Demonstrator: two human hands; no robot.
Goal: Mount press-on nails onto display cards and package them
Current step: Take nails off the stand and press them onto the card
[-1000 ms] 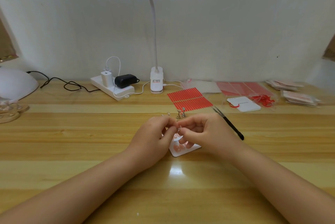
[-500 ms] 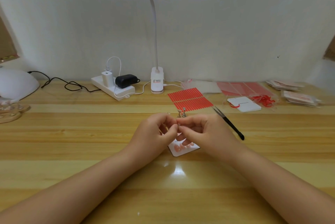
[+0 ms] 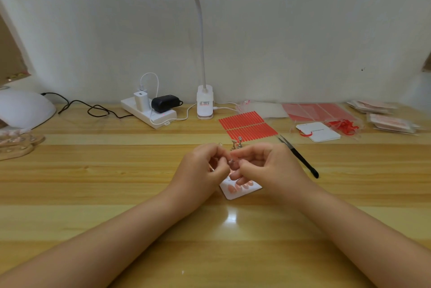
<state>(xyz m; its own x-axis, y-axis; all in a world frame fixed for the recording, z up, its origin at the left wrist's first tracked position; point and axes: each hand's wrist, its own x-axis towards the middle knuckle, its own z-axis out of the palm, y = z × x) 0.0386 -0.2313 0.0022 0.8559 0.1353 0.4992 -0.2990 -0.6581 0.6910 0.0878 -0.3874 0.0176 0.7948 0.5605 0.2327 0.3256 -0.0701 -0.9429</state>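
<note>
Small press-on nail (image 3: 231,161) sits pinched between fingertips of both hands, held just above the white display card (image 3: 235,192), near table centre. Exact shape hard to tell, mostly hidden by fingers. Judged very light, thin, stiff plastic, glossy so likely slippery; best taken by its side edges with fingertip pads, not the face. Could flick away if squeezed hard.

Left hand (image 3: 202,171) has fingers curled in, thumb and forefinger pinching at the nail. Right hand (image 3: 263,166) likewise curled, tips meeting the left's at the same spot; lower fingers rest on the card. Card lies flat on the wooden table (image 3: 116,182), several pink nails (image 3: 240,186) already stuck in a row on it.

Just behind the hands: small metal nail stands (image 3: 236,143), close enough to knock. Black tweezers (image 3: 298,156) lie to the right, near the right wrist. Red adhesive strip sheet (image 3: 248,125) farther back, second card (image 3: 318,131) and packaged sets (image 3: 391,122) at far right, well apart. Power strip (image 3: 149,111) and lamp base (image 3: 205,106) at back wall. Open tabletop toward the person and to the left; table edge not in view.
</note>
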